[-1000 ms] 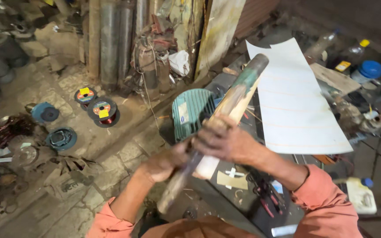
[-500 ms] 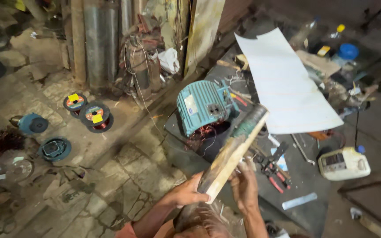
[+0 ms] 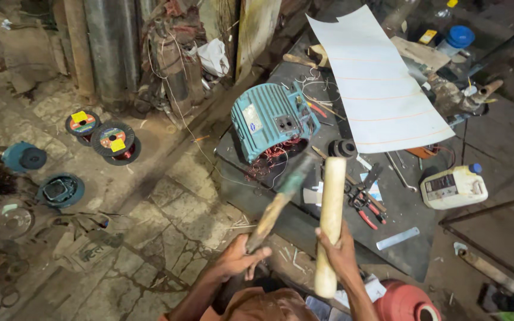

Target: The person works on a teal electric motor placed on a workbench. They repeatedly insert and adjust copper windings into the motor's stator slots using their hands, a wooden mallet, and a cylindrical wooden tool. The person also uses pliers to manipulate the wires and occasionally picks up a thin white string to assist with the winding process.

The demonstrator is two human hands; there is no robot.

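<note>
My left hand grips the wooden handle of a hammer whose dark greenish head is blurred and points up toward the motor. My right hand holds a pale wooden stick upright around its middle. Both tools hang above the near edge of a dark metal worktop. A teal electric motor with exposed copper windings stands on that worktop just beyond the two tools.
A large white sheet lies on the worktop's far side, with red pliers, a white jug and small tools nearby. Wire spools and teal motor covers lie on the stone floor at left. A red container sits at bottom right.
The hammer and the stick, held together crossing one another before, are now apart, one in each hand. The view has shifted so the motor and the worktop sit more central.
</note>
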